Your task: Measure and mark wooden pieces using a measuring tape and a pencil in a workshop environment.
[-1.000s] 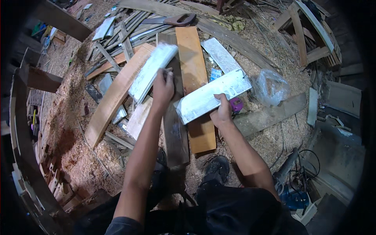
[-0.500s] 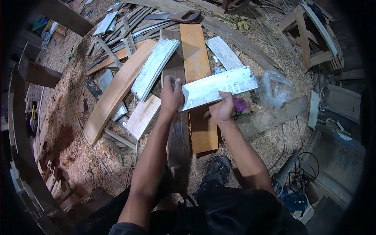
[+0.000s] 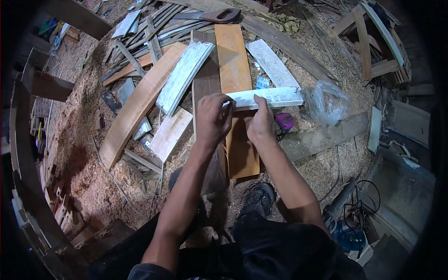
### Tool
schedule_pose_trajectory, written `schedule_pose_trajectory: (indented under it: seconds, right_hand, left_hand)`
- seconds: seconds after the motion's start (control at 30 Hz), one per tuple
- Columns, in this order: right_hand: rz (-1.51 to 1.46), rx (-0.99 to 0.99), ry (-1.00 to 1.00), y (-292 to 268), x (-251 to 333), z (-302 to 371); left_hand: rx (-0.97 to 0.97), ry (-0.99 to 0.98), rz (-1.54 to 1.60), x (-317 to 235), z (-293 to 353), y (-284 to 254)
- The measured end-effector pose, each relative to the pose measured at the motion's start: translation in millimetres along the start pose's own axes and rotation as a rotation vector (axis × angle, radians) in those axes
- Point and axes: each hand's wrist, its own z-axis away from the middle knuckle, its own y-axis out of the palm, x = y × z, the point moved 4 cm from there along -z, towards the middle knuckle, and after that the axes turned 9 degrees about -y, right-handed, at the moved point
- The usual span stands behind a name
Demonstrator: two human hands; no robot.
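A short board with worn white paint [image 3: 273, 96] is held crosswise above the planks, its long edge tilted toward me. My right hand [image 3: 261, 122] grips it from the near side, thumb on its painted face and fingers underneath. At the board's left end, my left hand [image 3: 213, 116] is closed with bent fingers; a small dark spot shows between its fingertips, too small to name. Below both hands lie an orange-brown plank [image 3: 233, 56] and a dark plank [image 3: 207, 88], side by side. Another white-painted board [image 3: 185, 77] rests to the left of them.
A handsaw [image 3: 219, 16] lies on wood strips at the back. A clear plastic bag [image 3: 329, 105] and a purple tape measure-like object [image 3: 284, 121] are on the right. A blue corded power tool [image 3: 350, 238] sits at lower right. Sawdust and shavings [image 3: 84, 158] cover the ground.
The held board has tilted, so its painted face looks narrower and its near edge shows. My left hand has turned over and its fingers have curled at the board's end.
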Motion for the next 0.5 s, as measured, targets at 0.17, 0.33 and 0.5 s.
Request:
schedule_pose_trajectory:
  seconds: [0.17,0.33,0.5]
  right_hand:
    - [0.073,0.030,-0.113,9,-3,2]
    - [0.019,0.024,-0.092,10,-6,3]
    - [0.106,0.025,0.044,11,6,9]
  left_hand:
    - [0.004,-0.047,0.005,3,13,5]
    - [0.012,-0.078,0.047,7,19,6]
    - [0.026,0.009,-0.040,11,12,14]
